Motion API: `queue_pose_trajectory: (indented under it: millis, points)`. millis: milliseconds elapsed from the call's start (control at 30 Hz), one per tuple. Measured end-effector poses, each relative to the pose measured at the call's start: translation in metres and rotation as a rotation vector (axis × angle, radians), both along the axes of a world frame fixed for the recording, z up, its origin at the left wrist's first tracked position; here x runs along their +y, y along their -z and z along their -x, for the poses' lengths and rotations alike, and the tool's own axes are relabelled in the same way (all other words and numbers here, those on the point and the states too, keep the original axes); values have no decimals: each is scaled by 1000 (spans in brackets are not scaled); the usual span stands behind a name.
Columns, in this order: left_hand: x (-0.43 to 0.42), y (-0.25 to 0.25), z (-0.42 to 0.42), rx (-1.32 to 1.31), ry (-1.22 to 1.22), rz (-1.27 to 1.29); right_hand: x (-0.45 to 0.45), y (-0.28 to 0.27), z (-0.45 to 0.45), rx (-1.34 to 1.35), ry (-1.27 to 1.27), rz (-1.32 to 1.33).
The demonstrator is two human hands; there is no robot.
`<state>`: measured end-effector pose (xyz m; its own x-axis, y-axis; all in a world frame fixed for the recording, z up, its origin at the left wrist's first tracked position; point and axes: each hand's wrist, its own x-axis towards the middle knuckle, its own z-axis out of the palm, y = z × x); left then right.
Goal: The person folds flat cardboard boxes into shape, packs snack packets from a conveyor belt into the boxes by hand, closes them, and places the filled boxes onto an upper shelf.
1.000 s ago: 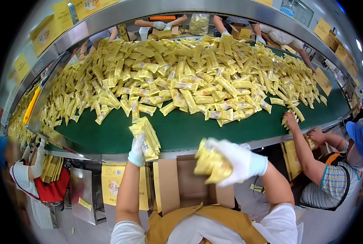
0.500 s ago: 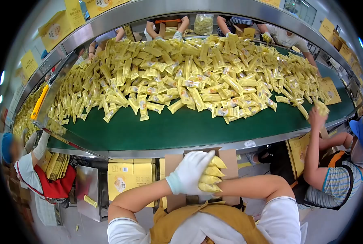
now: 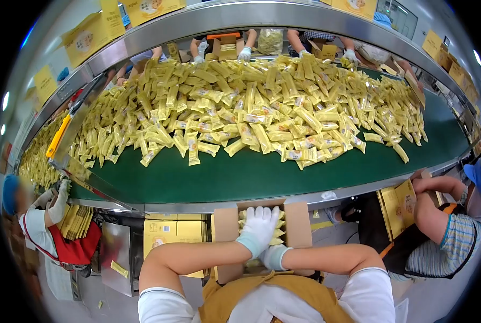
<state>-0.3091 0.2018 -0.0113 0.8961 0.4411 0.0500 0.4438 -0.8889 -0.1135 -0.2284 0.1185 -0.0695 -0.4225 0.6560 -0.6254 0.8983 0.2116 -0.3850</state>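
The person's left hand (image 3: 261, 230), in a white knitted glove with a pale blue-green cuff, lies back-up over the open brown cardboard carton (image 3: 298, 226) at the near edge of the belt, its fingers stretched forward close together, laid over the packets rather than pinching any that can be seen. The right hand (image 3: 275, 256), gloved alike, reaches low into the carton's near end, just beside the left wrist; its fingers are hidden, so I cannot tell whether they are spread, pressed together or gripping something. Under and beside the hands lie slim, shiny yellow plastic packets (image 3: 279, 232), at least 3 showing in a row right of the left hand, others near the far wall. As for progress, the carton holds some packets, but how many layers lie below cannot be seen; its 2 side flaps stand folded outward and nothing covers the contents, so closing it is not yet done. Beyond it, a broad heap of matching yellow packets (image 3: 224, 116) remains loose on the dark green conveyor belt (image 3: 197, 183), far more than the carton could take, I judge. To the left of the carton stand yellow printed cardboard boxes (image 3: 173, 234), near but apart from both hands.
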Motion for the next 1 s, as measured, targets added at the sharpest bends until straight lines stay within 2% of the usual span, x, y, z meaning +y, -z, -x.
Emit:
queue_pose_trajectory:
  millis: [33, 100, 133, 167, 200, 267, 300, 333, 400, 500, 600, 633, 700, 733, 767, 800, 867, 900, 967, 1000]
  points:
    - [-1, 2, -2, 81, -27, 41, 4, -19, 3, -92, -65, 51]
    - [1, 15, -9, 185, -70, 81, 6, -13, 8, -187, -66, 46]
    - [0, 25, -12, 189, -79, -28, 3, -5, 11, -235, -65, 41]
    - [1, 30, -15, 250, -67, -33, -7, 22, 11, -211, -38, -153]
    - [2, 36, -19, 307, -60, -35, -2, 9, 14, -262, -78, -112]
    - [14, 61, -34, 379, -145, 283, 7, -16, 22, -381, -175, -30]
    - [13, 55, -37, 430, -144, 248, -5, 53, 9, -247, -171, -241]
    - [15, 55, -36, 382, -146, 287, -9, 52, 4, -231, -221, -320]
    - [20, 53, -31, 364, -112, 351, -8, -19, 0, -152, -130, -183]
    - [27, 22, -18, 455, 17, 406, -10, -16, -27, 125, -122, -112]
    - [32, -9, -29, 757, 85, 340, -7, -1, -46, 376, -475, -178]
    - [29, 8, -29, 628, 29, 297, -11, 2, -38, 151, -348, -65]
    - [30, 125, -31, 444, -170, 464, -3, 23, -20, -23, -417, 17]
    - [30, 134, -30, 387, -230, 537, -1, 31, -11, -109, -450, 59]
    - [31, 142, -29, 325, -289, 608, 2, 18, 3, -158, -321, 178]
    - [29, 104, -24, 304, -308, 672, 2, 27, 4, -144, -314, 159]
    - [36, 51, -12, 423, -137, 677, 3, 53, 2, -110, -292, 121]
    - [41, 34, -8, 556, 57, 616, 9, 36, -2, -73, -304, 196]
    - [54, -14, 1, 594, 333, 710, 19, 5, -36, 389, -373, 146]
    - [64, -40, 14, 505, 407, 873, 32, -66, -40, 517, -258, 240]
